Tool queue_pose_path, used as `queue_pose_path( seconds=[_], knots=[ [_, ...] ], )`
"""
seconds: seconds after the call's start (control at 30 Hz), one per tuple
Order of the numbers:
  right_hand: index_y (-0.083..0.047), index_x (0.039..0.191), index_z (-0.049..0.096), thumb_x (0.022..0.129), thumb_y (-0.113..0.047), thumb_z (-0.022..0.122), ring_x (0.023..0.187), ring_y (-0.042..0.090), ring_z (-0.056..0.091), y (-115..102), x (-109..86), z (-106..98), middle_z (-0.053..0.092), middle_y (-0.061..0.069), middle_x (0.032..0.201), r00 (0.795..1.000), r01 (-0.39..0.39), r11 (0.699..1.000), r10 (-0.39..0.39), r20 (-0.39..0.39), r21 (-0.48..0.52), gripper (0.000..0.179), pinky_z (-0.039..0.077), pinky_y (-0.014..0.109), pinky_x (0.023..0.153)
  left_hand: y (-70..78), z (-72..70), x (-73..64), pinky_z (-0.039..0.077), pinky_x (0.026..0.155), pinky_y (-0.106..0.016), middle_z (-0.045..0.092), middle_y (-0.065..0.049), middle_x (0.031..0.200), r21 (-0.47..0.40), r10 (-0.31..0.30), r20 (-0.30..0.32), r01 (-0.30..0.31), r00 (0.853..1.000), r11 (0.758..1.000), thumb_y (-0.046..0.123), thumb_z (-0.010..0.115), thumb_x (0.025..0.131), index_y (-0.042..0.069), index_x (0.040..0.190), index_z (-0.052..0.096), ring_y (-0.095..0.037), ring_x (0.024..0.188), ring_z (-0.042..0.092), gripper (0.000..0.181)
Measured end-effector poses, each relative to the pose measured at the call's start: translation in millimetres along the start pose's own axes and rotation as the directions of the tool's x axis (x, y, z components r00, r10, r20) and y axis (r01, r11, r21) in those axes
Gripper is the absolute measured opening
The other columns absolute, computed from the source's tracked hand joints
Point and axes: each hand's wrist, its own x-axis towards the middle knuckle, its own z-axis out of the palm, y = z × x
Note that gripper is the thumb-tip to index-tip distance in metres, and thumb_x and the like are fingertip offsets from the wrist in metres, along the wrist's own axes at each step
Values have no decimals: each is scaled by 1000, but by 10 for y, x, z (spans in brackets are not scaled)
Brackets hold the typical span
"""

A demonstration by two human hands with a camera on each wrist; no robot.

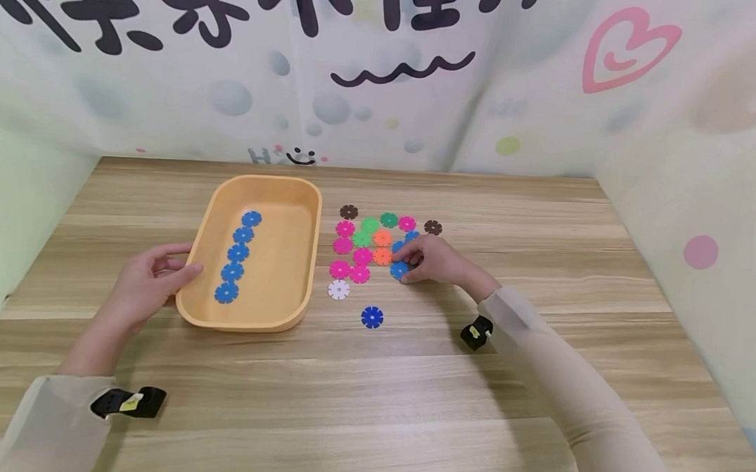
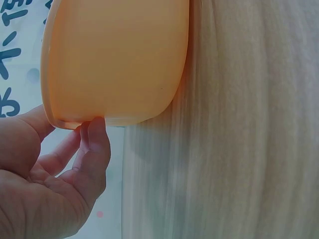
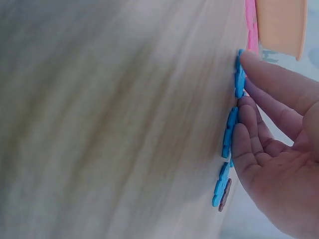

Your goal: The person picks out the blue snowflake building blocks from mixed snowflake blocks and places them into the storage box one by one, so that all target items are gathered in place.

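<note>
"Wall (image 1: 167, 125)?"
"Patterned; black characters (image 1: 99, 9), tops cut off."
"Table (image 1: 345, 403)?"
"Woodgrain, broad on the near side; back edge (image 1: 514, 176) near the tray (image 1: 282, 260)."
"Tray?"
"Orange; left hand (image 1: 148, 279) grips it; five blue discs (image 1: 234, 253) inside."
"Right hand (image 1: 437, 260)?"
"Fingers (image 3: 242, 142) touch blue pieces (image 1: 397, 272) on the table (pinching, I cannot tell)."

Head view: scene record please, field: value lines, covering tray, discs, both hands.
container: orange tray with rounded corners
contents: five blue snowflake discs, one column
left hand: grips the tray's left rim
right hand: fingertips at a blue disc right of the tray; pinch unclear
also right of tray: pink discs, orange discs, green discs, brown discs, white disc
outlier: dark blue disc, apart from the others
surface: wood-grain table
</note>
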Motion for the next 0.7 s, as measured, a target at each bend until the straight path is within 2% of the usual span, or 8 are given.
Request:
queue_pose_path(
  seconds=[0.4,0.7],
  knots=[
    [-2,100,69,72,-3,77,88,21,55,-24,25,13,63,8,98,1000,-3,998,3,5,-67,29,50,29,79,11,8,-12,55,58,-27,51,-25,107,4,-4,-2,4,1000,1000,26,56,92,-8,135,33,0,70,59,60],
    [-3,97,65,72,1,76,88,22,55,-34,16,37,61,8,96,1000,4,999,-5,-20,-39,28,50,29,79,23,5,-22,55,59,-28,50,-24,106,-1,-3,-2,3,1000,1000,28,57,92,-7,135,34,-1,70,59,60]
  ],
)
